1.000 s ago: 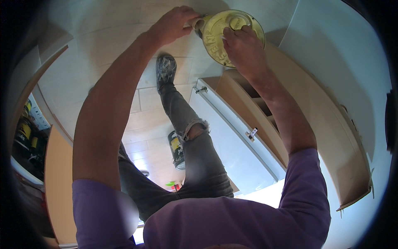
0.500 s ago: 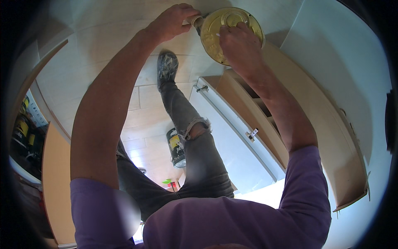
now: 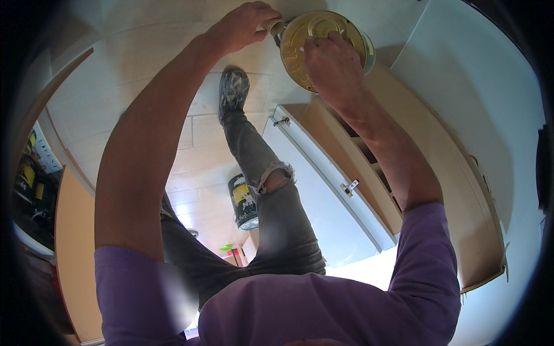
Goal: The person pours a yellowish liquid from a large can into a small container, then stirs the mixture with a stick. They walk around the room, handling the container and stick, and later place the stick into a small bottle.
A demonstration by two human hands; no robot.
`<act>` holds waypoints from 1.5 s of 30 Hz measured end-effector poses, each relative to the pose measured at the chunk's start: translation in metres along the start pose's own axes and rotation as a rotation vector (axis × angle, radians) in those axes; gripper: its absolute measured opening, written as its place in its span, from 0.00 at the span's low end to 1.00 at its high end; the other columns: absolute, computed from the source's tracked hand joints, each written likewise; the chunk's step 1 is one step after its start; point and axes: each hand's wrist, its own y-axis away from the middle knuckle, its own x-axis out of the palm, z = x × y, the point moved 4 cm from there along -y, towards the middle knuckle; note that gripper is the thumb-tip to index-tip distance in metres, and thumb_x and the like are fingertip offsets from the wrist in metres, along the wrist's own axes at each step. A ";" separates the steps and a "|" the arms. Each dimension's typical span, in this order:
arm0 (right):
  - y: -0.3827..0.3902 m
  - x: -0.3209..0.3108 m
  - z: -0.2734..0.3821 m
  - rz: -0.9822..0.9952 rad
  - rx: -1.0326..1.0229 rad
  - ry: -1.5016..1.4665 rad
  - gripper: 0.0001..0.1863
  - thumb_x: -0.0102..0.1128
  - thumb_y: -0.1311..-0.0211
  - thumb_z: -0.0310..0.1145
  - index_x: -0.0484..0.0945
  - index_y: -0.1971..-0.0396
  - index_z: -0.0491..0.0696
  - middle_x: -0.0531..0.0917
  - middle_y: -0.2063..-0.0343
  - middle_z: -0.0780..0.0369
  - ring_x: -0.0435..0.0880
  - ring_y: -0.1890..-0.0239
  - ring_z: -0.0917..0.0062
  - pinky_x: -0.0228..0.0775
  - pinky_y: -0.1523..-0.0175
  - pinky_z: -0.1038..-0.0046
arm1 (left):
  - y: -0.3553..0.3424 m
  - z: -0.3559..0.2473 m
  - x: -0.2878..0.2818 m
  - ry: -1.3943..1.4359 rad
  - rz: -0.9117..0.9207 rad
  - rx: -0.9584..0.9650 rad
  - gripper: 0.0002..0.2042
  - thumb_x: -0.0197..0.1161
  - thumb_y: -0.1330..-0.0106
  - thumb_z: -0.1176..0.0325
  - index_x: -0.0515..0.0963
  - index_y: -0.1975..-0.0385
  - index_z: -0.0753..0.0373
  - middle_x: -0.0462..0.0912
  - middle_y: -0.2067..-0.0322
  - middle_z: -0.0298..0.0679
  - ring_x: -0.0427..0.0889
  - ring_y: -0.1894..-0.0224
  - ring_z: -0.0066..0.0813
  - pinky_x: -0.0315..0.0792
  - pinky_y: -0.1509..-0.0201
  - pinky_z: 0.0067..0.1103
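A round yellow metal tin (image 3: 295, 57) with a raised ring on top sits at the top of the view, some of its paler side showing at the right. My left hand (image 3: 248, 24) is closed on a short beige cylinder (image 3: 273, 26) at the tin's left edge; whether that is joined to the tin I cannot tell. My right hand (image 3: 332, 66) lies over the tin's top, its fingers curled beside the raised ring on something small and whitish, mostly hidden.
Tiled floor (image 3: 161, 34) surrounds my booted foot (image 3: 234, 89). A dark bucket (image 3: 242, 202) stands by my leg. At right are an open white cabinet door (image 3: 314, 184) and a long tan panel (image 3: 438, 155); at left, dark tubs (image 3: 34, 190) beside a wooden board (image 3: 78, 254).
Over the last second both hands have shifted slightly up and left in the view. The tin appears a little more tilted, with more of its side showing at the right.
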 end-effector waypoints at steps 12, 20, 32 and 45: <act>-0.001 -0.003 0.005 0.005 -0.029 -0.017 0.06 0.66 0.43 0.28 0.89 0.73 0.43 0.88 0.71 0.56 0.88 0.59 0.63 0.84 0.58 0.61 | -0.002 0.003 0.004 -0.038 0.011 0.005 0.27 0.71 0.36 0.74 0.78 0.35 0.57 0.80 0.38 0.43 0.78 0.34 0.46 0.73 0.26 0.36; -0.006 -0.007 0.011 0.045 -0.048 0.013 0.04 0.62 0.41 0.23 0.83 0.68 0.40 0.87 0.72 0.53 0.87 0.61 0.64 0.84 0.56 0.62 | 0.000 0.013 0.007 -0.031 0.020 -0.016 0.28 0.71 0.36 0.74 0.77 0.34 0.57 0.80 0.37 0.44 0.78 0.34 0.47 0.74 0.26 0.37; -0.011 -0.005 0.013 0.096 -0.040 -0.002 0.04 0.64 0.43 0.21 0.84 0.68 0.39 0.88 0.71 0.53 0.87 0.60 0.63 0.85 0.56 0.61 | 0.004 0.017 0.000 0.069 0.017 -0.058 0.27 0.70 0.37 0.76 0.79 0.35 0.58 0.82 0.40 0.45 0.83 0.38 0.47 0.77 0.30 0.35; 0.021 -0.002 -0.014 -0.003 0.031 -0.081 0.11 0.64 0.42 0.27 0.88 0.61 0.40 0.89 0.66 0.55 0.86 0.54 0.62 0.83 0.52 0.61 | -0.003 0.004 0.010 0.156 -0.008 -0.046 0.27 0.72 0.37 0.75 0.78 0.35 0.58 0.82 0.39 0.45 0.82 0.37 0.45 0.75 0.29 0.35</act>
